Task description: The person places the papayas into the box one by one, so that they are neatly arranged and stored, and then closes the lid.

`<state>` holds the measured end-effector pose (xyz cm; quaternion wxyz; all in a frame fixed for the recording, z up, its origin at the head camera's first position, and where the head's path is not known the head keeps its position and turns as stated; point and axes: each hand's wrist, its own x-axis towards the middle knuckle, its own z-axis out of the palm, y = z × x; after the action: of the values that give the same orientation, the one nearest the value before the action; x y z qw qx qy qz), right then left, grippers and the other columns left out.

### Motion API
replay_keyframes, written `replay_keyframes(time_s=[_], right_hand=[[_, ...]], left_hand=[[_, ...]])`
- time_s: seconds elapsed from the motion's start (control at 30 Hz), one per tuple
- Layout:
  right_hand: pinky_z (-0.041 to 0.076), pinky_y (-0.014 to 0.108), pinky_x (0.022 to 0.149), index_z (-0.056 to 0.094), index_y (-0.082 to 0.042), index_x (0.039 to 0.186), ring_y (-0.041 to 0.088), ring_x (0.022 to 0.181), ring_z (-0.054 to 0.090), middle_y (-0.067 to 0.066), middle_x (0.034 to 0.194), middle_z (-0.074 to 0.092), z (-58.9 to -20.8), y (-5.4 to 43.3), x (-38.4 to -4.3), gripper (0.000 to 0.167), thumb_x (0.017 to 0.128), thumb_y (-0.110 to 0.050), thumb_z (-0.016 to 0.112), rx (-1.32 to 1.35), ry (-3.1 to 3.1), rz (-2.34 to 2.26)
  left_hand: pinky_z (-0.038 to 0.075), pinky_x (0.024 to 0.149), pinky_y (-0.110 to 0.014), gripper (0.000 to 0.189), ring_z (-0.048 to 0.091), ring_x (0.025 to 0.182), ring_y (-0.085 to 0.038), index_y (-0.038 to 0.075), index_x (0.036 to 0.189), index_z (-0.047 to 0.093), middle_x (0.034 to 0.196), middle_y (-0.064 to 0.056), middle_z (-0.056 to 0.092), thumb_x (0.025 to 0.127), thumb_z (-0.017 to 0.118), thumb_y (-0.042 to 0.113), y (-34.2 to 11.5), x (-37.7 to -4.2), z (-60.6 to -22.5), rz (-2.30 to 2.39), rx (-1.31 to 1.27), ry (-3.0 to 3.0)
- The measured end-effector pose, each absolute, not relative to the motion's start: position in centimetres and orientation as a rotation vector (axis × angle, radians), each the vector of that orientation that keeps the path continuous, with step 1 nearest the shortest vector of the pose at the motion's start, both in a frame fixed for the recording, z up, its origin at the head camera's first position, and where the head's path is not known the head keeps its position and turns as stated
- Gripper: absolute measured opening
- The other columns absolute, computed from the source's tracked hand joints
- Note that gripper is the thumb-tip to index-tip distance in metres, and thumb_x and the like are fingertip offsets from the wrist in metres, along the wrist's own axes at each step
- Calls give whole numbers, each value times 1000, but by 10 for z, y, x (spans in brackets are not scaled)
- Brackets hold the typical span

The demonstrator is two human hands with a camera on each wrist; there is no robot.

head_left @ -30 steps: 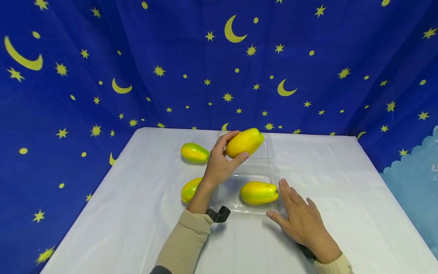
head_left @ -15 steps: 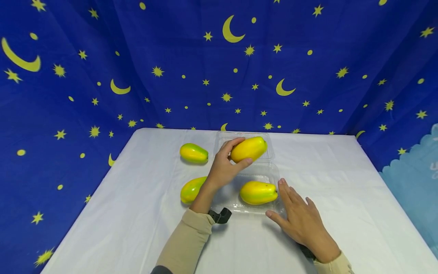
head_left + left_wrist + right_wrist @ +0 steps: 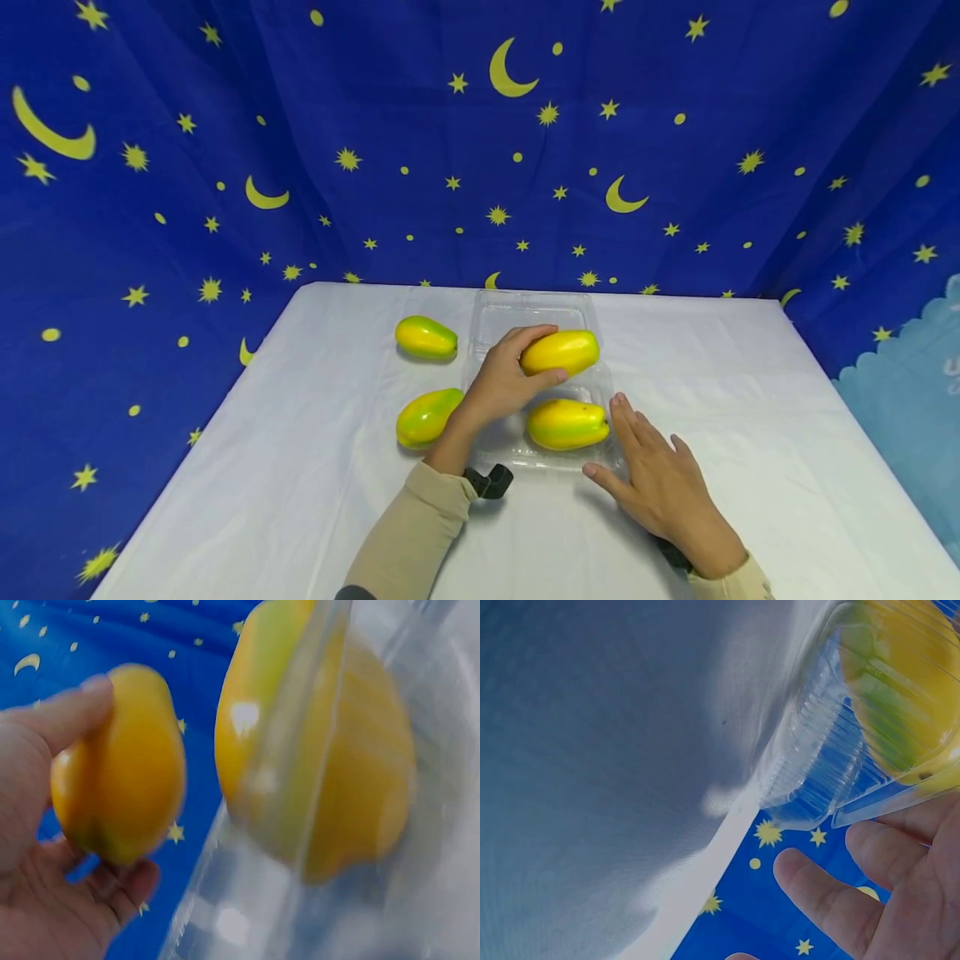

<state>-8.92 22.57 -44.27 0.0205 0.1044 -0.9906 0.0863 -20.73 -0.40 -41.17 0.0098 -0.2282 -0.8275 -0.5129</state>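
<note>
My left hand (image 3: 498, 387) grips a yellow papaya (image 3: 562, 352) between thumb and fingers, holding it over the clear plastic clamshell box (image 3: 517, 459). A second papaya (image 3: 566, 423), yellow with green streaks, lies in the near half of that box. In the left wrist view the gripped papaya (image 3: 127, 772) is beside the boxed one (image 3: 255, 712), seen partly through the plastic wall. My right hand (image 3: 663, 483) has its fingers extended at the box's right side and holds nothing. From the right wrist, those fingers (image 3: 829, 892) show right by the box rim.
To the left of the box, two more green-and-yellow papayas lie on the white cloth, one farther back (image 3: 426, 337) and one nearer (image 3: 426, 418). The box's lid (image 3: 532, 310) lies folded back behind it. A blue star-patterned curtain (image 3: 420, 125) stands behind the table.
My left hand has brought its papaya down and toward me, slightly to the right, from over the lid to above the near half of the box. The right hand has stayed in place.
</note>
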Motion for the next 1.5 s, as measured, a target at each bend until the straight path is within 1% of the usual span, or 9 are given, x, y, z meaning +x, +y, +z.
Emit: replay_keyframes(time_s=[0.2,0.33,0.57,0.7,0.9,1.07,1.13,1.3,1.5], right_hand=[[33,77,102,16,-10,161,37,143,42,9,167,22,-443,226,-89,98,93,-74,45,318,-3075,263],[33,77,102,17,-10,161,37,144,41,8,167,22,-444,226,-89,97,93,-73,45,322,-3070,266],[32,77,103,17,-10,161,37,144,41,9,167,21,-444,227,-89,97,93,-74,45,319,-3071,265],[32,77,103,17,-10,161,37,144,41,9,167,21,-444,226,-89,98,92,-74,45,315,-3076,272],[31,77,104,16,-10,161,36,146,39,8,168,20,-444,226,-89,99,92,-76,43,304,-3091,278],[32,77,103,18,-10,161,36,145,40,7,167,21,-443,225,-88,98,92,-75,44,306,-3077,280],[32,77,103,19,-10,161,36,145,40,7,167,22,-443,225,-88,97,93,-75,44,308,-3076,280],[32,77,103,19,-9,161,36,145,41,8,167,22,-442,225,-88,98,93,-74,44,311,-3073,275],[32,77,102,18,-9,161,36,145,40,9,167,22,-442,225,-88,98,93,-74,44,308,-3077,275]], left_hand=[[49,101,-41,62,58,117,-14,38,143,50,139,5,56,87,76,44,6,-202,-412,-1512,-680,-2668],[50,100,-42,63,58,115,-16,36,144,51,136,2,57,86,77,44,10,-199,-414,-1489,-658,-2709],[47,104,-45,62,56,120,-23,35,145,51,141,-6,51,88,76,41,14,-197,-419,-1443,-638,-2765],[47,104,-45,60,55,121,-24,34,145,52,140,-6,51,89,75,38,18,-195,-421,-1402,-626,-2802],[45,107,-45,57,54,125,-24,27,143,56,139,-5,54,89,75,33,21,-193,-423,-1360,-621,-2814],[44,108,-44,57,54,127,-24,23,143,56,141,-3,56,89,75,34,21,-192,-424,-1328,-593,-2841],[44,108,-44,57,54,127,-23,24,142,56,142,-3,56,89,75,33,21,-191,-424,-1325,-581,-2854],[46,105,-43,56,54,122,-22,27,141,56,139,-6,53,89,75,34,21,-190,-424,-1340,-534,-2893],[46,106,-44,54,54,122,-21,25,141,56,139,-6,55,91,73,36,22,-191,-426,-1347,-492,-2944]])
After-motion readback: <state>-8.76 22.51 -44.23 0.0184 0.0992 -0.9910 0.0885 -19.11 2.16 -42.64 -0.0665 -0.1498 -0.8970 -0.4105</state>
